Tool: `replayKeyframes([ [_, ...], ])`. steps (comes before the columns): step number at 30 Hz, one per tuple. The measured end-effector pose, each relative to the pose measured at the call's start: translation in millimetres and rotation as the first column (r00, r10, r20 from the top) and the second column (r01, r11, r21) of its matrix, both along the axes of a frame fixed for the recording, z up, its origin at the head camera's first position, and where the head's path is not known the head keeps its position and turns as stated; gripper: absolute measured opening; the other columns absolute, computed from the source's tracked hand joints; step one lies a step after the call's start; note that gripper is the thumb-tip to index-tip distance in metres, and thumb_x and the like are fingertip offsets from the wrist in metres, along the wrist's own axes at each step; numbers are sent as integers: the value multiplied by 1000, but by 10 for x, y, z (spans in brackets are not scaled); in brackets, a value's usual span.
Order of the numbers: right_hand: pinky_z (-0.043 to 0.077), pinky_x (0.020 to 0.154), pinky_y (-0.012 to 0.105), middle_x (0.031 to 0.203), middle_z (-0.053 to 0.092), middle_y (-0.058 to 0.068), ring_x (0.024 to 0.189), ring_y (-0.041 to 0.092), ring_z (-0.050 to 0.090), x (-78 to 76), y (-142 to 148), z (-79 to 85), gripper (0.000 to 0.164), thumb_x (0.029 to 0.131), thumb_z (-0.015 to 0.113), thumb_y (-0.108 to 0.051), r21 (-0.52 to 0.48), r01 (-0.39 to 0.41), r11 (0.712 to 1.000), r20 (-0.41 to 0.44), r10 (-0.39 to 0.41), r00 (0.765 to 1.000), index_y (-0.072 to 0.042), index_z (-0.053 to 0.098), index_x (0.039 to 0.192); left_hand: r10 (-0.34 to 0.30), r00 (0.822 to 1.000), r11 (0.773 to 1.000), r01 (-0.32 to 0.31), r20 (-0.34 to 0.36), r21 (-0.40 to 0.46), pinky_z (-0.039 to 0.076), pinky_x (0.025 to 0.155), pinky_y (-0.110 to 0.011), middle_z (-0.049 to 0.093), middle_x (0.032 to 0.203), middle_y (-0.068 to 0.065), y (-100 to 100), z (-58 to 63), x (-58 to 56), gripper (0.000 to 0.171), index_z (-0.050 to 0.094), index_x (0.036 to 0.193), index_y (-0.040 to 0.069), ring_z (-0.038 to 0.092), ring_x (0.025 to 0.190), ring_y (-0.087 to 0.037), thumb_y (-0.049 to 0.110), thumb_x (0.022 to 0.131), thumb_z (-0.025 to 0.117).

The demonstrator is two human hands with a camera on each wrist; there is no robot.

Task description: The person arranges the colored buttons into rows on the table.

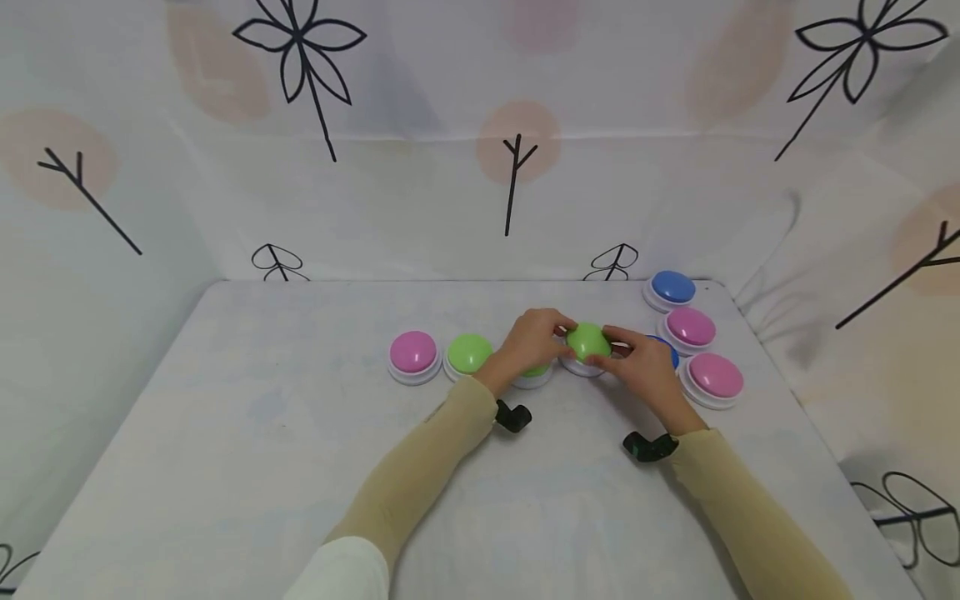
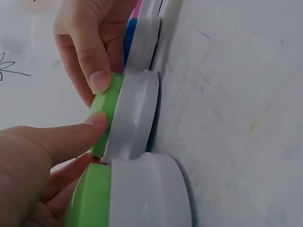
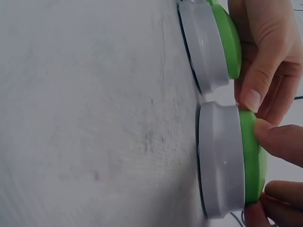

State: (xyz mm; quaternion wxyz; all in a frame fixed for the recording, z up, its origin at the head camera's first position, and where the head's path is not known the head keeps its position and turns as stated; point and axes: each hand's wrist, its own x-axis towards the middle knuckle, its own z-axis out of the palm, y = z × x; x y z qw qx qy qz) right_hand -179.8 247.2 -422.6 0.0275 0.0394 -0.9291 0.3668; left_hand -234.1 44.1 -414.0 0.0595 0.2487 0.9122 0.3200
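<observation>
A green-domed push button (image 1: 588,342) with a white round base sits on the table, between both hands. My left hand (image 1: 534,340) pinches its dome from the left, thumb (image 2: 71,137) on the near side. From the right, my right hand (image 1: 647,372) holds the same dome with thumb and fingers. Its base stands flat on the tabletop in the right wrist view. Another green button (image 3: 206,45) is just to its left, partly hidden by the left hand in the head view. A blue button (image 1: 666,350) shows behind the right hand, mostly covered.
Farther left in the row are a green button (image 1: 469,355) and a pink button (image 1: 414,357). At the right stand a pink button (image 1: 715,377), another pink button (image 1: 690,327) and a blue button (image 1: 672,287) near the table's back edge. A patterned cloth (image 1: 420,183) hangs behind.
</observation>
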Motion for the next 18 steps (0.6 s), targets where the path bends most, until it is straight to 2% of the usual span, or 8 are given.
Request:
replayKeyframes([
  [3,54,89,48,130,63,19,111,35,65,25,-19,-11,67,82,83,-35,23,-13,1000,-18,13,1000,0,60,135,-15,1000,999,14,-11,-36,48,88,-21,69,117,4,-9,4,19,48,70,126,17,63,101,-7,28,82,84],
  [9,54,90,48,133,61,20,114,37,63,82,-32,-11,67,84,81,-37,55,-41,998,17,40,999,0,59,136,-31,1000,998,31,-2,-61,48,88,-23,70,114,5,-40,21,60,48,71,124,18,63,99,-7,31,80,85],
  [18,55,88,45,134,59,21,113,37,64,114,-27,5,61,85,82,-27,24,-69,997,24,68,997,0,59,135,-78,997,995,78,0,-60,47,93,-24,69,116,7,-123,7,50,46,72,124,20,63,104,-6,33,82,84],
])
